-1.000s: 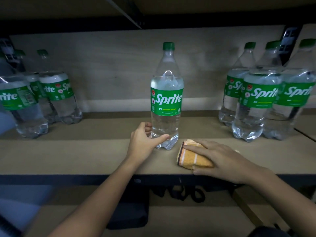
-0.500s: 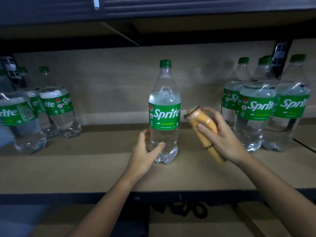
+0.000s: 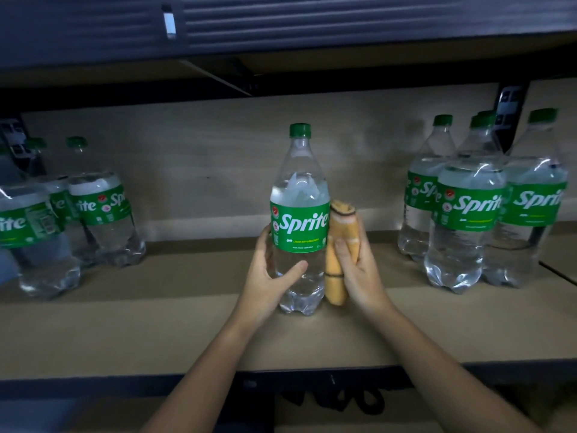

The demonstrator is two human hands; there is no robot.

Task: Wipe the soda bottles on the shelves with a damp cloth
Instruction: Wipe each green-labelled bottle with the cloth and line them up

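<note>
While our left hand (image 3: 265, 276) grips the lower body of the upright Sprite bottle (image 3: 300, 220), thumb across its front, our right hand (image 3: 359, 270) clasps a folded orange cloth (image 3: 338, 245) flat against the bottle's right side. Bottle base: standing on the shelf (image 3: 156, 323), between both hands. Further right of the right hand: cluster of Sprite bottles (image 3: 468, 214). Further left of the left hand: second group of bottles (image 3: 96, 214), near the back panel (image 3: 203, 170).
</note>
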